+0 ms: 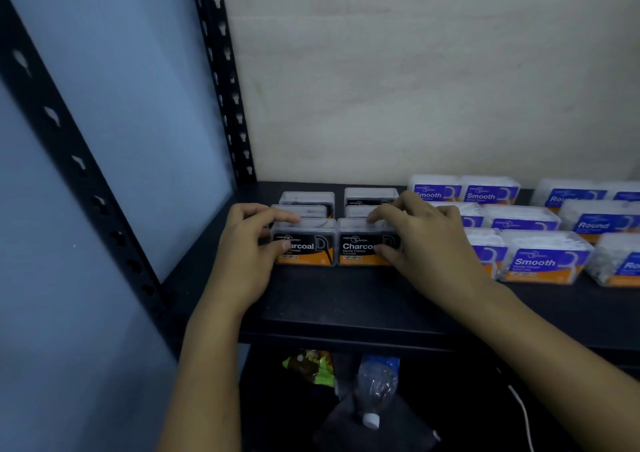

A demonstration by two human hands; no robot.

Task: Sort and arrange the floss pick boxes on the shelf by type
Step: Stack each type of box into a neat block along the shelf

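- We find the two front Charcoal boxes side by side at the left end of the shelf point(346, 299), walls touching: the left Charcoal box point(306, 245) and the right Charcoal box point(363, 245). Their long axes run left to right, labels toward us.
- Our left hand point(249, 247) grasps the left box, fingers over its top, thumb on the label face. Our right hand point(419, 240) grasps the right box the same way. Each hand is nearer its own box; neither needs to cross.
- Behind them we see two short columns of further Charcoal boxes point(370, 197), running toward the back wall point(415, 88).
- We judge the step to be squaring the front pair with those columns; any push should go straight back, along the short axis.
- To the right, the Smooth boxes point(543, 261) stand just beside our right wrist, with Round boxes point(595, 221) beyond; sideways room there is tight.
- To the left, bare shelf lies between the boxes and the black upright post point(221, 81).
- Ample bare shelf remains in front, up to the shelf edge.
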